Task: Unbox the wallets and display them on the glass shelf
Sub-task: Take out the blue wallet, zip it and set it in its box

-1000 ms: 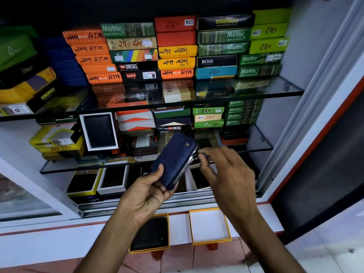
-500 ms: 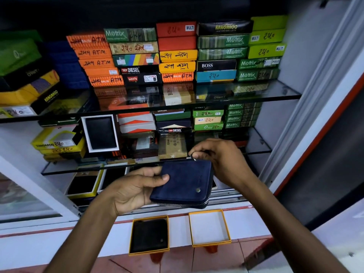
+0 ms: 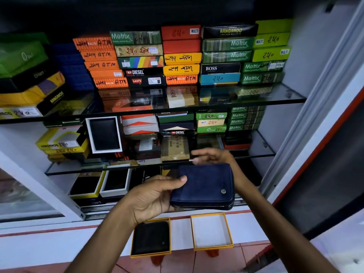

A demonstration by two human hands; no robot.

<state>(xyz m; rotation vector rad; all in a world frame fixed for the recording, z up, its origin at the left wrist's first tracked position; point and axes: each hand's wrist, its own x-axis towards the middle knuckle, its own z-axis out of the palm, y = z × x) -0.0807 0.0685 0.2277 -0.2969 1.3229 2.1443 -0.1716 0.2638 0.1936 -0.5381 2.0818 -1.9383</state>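
You have tipped the blue wallet flat since a second ago; your left hand grips its left edge, your right hand hovers loose behind its far edge.

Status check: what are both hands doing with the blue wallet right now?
Left hand grips blue wallet, thumb on top. Right hand at its far edge, fingers loose. Glass shelf ahead crowded with boxes.
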